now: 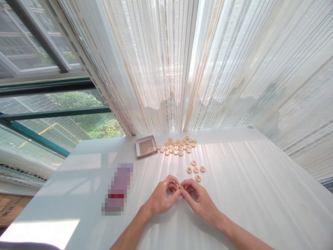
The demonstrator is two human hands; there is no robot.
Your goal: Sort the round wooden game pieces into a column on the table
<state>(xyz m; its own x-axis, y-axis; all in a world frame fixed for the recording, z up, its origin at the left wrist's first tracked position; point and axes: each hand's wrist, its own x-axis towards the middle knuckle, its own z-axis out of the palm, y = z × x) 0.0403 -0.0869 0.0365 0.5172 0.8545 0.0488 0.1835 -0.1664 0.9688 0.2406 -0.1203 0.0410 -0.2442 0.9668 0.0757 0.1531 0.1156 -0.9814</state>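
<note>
Between my two hands I hold one round wooden Chinese chess piece point(179, 188) with a red character facing up. My left hand point(164, 195) pinches it from the left with thumb and fingers. From the other side, the thumb and fingers of my right hand point(197, 199) also close on its edge. Just beyond my right hand several pieces lie face up in a small cross-like group, a red-marked piece point(196, 169) in the middle and a dark-marked piece point(202, 169) at its right. Farther back, many loose pieces point(176, 147) are spread in a cluster.
An open shallow box point(155, 152) stands left of the loose pieces. A blurred purple item point(118, 187) lies on the white table point(249, 194) left of my hands. Striped curtains point(166, 69) hang along the table's far edge, and a window point(52, 100) is at the left.
</note>
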